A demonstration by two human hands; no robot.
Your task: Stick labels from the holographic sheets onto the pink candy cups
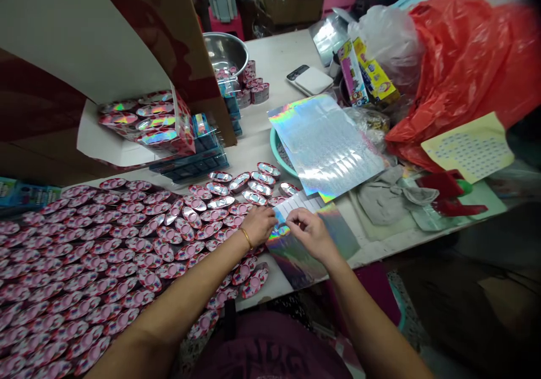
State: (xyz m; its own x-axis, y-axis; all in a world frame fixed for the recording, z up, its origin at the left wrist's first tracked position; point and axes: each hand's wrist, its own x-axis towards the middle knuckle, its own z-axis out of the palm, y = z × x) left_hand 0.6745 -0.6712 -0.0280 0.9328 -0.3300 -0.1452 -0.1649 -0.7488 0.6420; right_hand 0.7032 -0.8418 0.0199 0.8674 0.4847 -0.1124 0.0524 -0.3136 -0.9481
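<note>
My left hand (260,225) has its fingers bent and closed at the left edge of a shiny holographic sheet (304,258). What lies under those fingertips is hidden. Just to its right, my right hand (311,233) pinches thumb and forefinger together over the same sheet; the thing between them is too small to name. A small bluish reflective piece (280,216) shows between the two hands. Left of my hands, many small oval containers (169,235) with pink and red patterned rims stand close together. Several near my left hand have silvery tops (257,187).
Holographic sheets (329,142) lie across a turquoise basin (276,150). A cardboard box (207,80) stands at the back left beside a steel bowl (228,52). A white scale (310,80), red plastic bag (469,57), grey cloth (380,195) and yellow dotted sheet (469,148) are farther off.
</note>
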